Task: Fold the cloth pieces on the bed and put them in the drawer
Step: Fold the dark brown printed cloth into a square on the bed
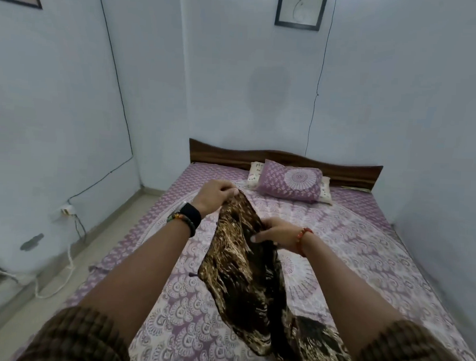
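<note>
Surface: bed [365,240] with purple patterned sheet | Item: brown-gold cloth [243,276] held above sheet, lower end trailing toward the person | Left hand [217,194]: pinches upper corner | Right hand [277,232]: grips cloth mid-edge.

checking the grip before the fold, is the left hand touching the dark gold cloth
Touching. The head view shows the left hand pinching the top corner of the dark gold cloth between curled fingers, with no gap.
</note>
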